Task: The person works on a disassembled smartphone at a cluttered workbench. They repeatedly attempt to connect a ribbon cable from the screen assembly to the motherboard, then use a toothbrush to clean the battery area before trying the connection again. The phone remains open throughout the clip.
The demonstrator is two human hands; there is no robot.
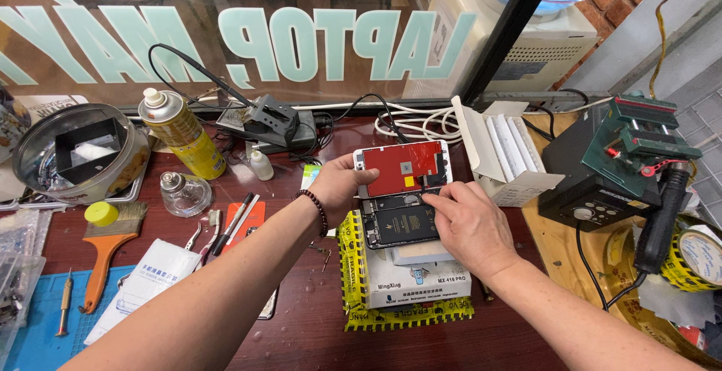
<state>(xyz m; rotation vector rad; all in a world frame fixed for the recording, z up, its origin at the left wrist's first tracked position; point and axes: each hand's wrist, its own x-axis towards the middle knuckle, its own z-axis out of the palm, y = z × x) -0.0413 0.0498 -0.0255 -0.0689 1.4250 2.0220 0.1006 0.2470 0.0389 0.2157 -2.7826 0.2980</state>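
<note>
Far left: round metal tin [30,157], yellow spray can [184,130], small glass bottle [183,193]. Near left: orange-handled brush [105,247], blue mat [37,326]. Far right: green vise [639,136], open white box [504,153].

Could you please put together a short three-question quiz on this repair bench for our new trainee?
1. True or false: the left hand grips the edge of the red screen panel, which is lifted above the opened phone body.
2. Which item lies nearest the left edge of the table?
A. orange-handled brush
B. yellow spray can
C. small glass bottle
3. Fill in: the fingertips of the right hand touch the panel's ______ edge.

Key
1. True
2. A
3. Lower, where the panel meets the phone body, which rests on a white box wrapped with yellow tape.
</note>
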